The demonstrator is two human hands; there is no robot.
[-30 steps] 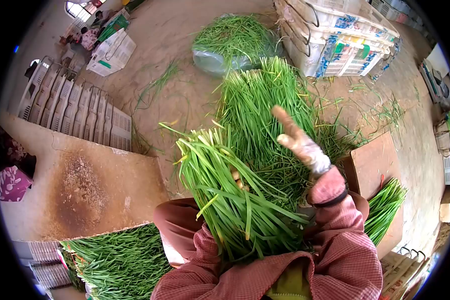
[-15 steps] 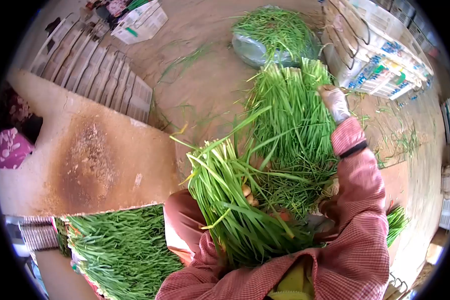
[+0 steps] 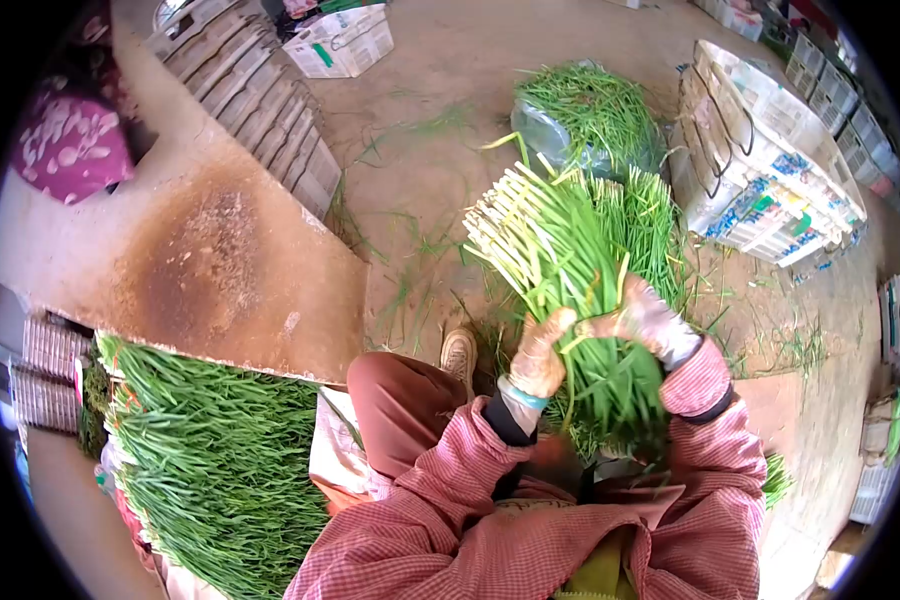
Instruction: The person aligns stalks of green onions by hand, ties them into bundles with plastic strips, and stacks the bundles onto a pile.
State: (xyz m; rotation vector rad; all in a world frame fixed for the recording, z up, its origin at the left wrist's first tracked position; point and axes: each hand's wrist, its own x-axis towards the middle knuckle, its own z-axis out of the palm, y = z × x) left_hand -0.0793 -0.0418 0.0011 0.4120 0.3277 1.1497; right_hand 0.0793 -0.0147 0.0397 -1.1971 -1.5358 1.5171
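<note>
A thick bunch of garlic chives [image 3: 560,245] is held in front of me, pale cut ends pointing up and left, green leaves hanging toward my lap. My gloved left hand [image 3: 538,362] grips its near left side, thumb across the stalks. On the other side my gloved right hand [image 3: 653,318] closes round the same bunch, the two thumbs almost meeting. Just behind it, more chives [image 3: 650,225] lie in a pile, partly covered by the bunch.
A clear plastic bag [image 3: 545,135] with loose green trimmings stands beyond the pile. Stacked white crates are at the right [image 3: 750,170] and upper left [image 3: 260,90]. A stained board [image 3: 300,290] juts in from the left, above a large heap of chives [image 3: 220,450]. Scattered leaves litter the floor.
My right hand has come from the laid pile back onto the bunch. The bunch has moved up and right, with my left hand now showing at its side. The view has shifted.
</note>
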